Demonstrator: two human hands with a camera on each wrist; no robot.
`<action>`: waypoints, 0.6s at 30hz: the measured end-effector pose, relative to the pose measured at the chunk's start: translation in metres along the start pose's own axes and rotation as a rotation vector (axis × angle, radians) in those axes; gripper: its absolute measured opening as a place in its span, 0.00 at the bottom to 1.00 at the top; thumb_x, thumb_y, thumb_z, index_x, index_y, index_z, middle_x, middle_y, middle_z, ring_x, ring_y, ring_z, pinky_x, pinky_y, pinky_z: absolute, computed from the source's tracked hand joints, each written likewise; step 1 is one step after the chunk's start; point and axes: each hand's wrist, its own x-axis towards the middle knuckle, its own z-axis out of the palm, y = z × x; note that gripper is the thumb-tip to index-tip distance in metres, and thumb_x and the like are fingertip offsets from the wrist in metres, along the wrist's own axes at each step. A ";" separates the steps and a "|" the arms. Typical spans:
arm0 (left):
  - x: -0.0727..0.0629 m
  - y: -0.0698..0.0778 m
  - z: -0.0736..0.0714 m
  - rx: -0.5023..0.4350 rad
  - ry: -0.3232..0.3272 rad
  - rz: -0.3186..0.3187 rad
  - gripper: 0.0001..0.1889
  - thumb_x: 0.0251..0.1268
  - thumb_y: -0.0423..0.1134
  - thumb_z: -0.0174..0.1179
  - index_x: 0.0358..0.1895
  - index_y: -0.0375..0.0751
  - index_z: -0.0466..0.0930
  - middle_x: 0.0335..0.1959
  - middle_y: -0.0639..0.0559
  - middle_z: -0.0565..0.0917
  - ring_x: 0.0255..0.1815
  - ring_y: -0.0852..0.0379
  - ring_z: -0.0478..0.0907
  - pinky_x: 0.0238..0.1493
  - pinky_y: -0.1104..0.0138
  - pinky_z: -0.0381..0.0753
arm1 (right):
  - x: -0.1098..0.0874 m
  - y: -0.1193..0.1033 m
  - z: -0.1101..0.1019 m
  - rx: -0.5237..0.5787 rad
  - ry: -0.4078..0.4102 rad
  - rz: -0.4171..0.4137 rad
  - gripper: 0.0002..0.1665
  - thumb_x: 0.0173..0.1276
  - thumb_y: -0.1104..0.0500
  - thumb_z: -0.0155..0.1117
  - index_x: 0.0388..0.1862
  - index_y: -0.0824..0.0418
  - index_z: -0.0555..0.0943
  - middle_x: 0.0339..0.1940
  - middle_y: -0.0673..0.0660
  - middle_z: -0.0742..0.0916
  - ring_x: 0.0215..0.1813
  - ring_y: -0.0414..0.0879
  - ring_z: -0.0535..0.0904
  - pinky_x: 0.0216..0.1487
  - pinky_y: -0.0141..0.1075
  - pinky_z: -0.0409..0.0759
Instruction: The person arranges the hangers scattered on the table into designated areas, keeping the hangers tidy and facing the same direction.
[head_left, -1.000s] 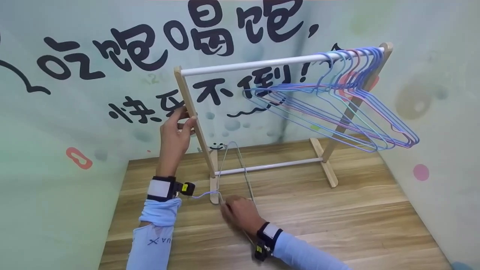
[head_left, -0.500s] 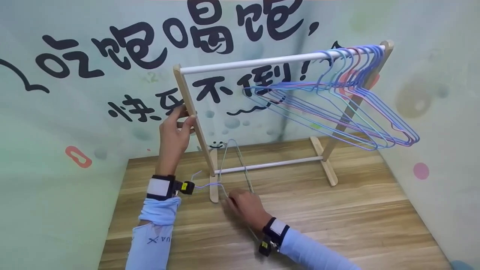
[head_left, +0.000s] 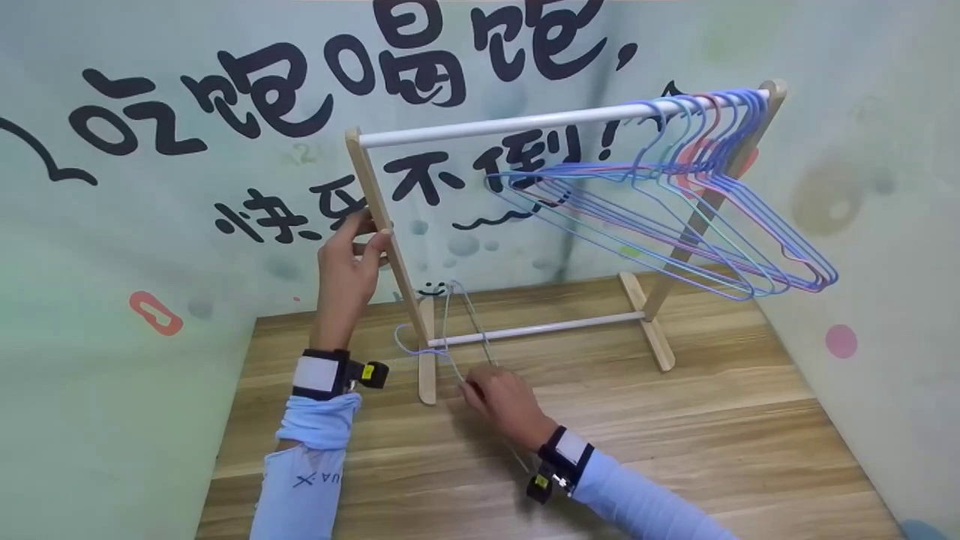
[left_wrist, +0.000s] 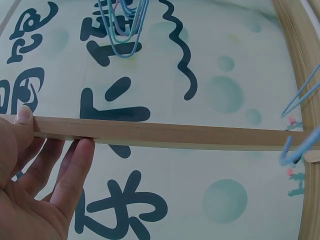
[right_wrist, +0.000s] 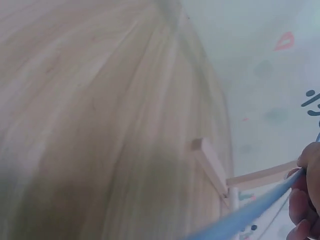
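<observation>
The left hand [head_left: 349, 266] grips the wooden post [head_left: 386, 240] of the clothes rack, thumb and fingers curled round it, steadying the frame. The right hand [head_left: 501, 401] pinches a loose wire hanger [head_left: 459, 326] that stands on the wooden tabletop [head_left: 712, 442] near the rack's left foot, its hook beside the post. The hanger appears to be mid-lift; next it must rise clear of the lower crossbar [head_left: 540, 330], which stands in its way. Other hangers [head_left: 675, 217] crowd the white top rail [head_left: 510, 124] at its right end.
</observation>
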 end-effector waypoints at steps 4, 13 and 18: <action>0.001 0.000 0.000 -0.003 0.000 -0.002 0.21 0.76 0.41 0.59 0.66 0.34 0.76 0.52 0.42 0.82 0.42 0.51 0.85 0.44 0.66 0.87 | 0.002 0.000 -0.008 0.005 0.005 -0.010 0.09 0.75 0.57 0.64 0.32 0.56 0.82 0.27 0.46 0.81 0.27 0.39 0.75 0.27 0.31 0.78; 0.001 -0.001 0.000 0.003 0.002 -0.007 0.22 0.76 0.42 0.59 0.66 0.35 0.75 0.52 0.42 0.82 0.43 0.49 0.85 0.45 0.59 0.88 | 0.005 0.005 -0.022 0.037 0.039 -0.035 0.08 0.73 0.58 0.66 0.32 0.57 0.83 0.28 0.47 0.81 0.28 0.40 0.76 0.27 0.31 0.78; 0.001 -0.001 0.000 -0.008 -0.003 -0.002 0.23 0.76 0.43 0.60 0.67 0.35 0.75 0.52 0.41 0.82 0.43 0.47 0.85 0.45 0.57 0.88 | 0.008 0.010 -0.030 0.054 0.064 -0.048 0.10 0.75 0.57 0.66 0.31 0.56 0.82 0.26 0.45 0.79 0.26 0.38 0.74 0.24 0.31 0.75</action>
